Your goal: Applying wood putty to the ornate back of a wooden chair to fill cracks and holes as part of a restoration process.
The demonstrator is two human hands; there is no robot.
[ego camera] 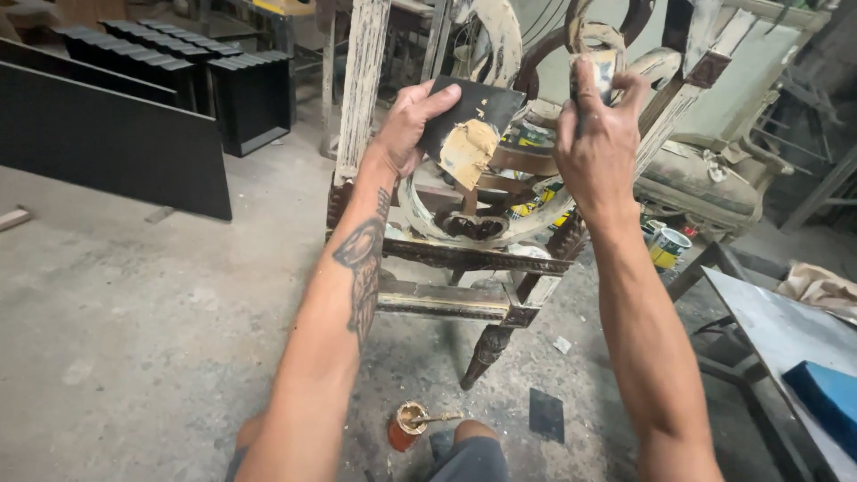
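An old carved wooden chair frame (464, 259) with flaking white paint stands on the floor in front of me. My left hand (406, 125) holds a dark flat plate (478, 107) with a lump of beige filler paste (467, 150) on it. Higher on the right, my right hand (600, 134) grips a small scraper (600, 73) and presses it against the curved back rail (589, 40) of the chair. Patches of pale filler cover the curved rail and uprights.
A small orange can (406, 427) with a stick in it stands on the concrete floor by my knee, beside a dark square sheet (546, 415). Black panels (107, 134) lean at the left. A metal table (786, 330) with a blue block (826, 393) is at the right. Paint cans (668, 247) sit behind the chair.
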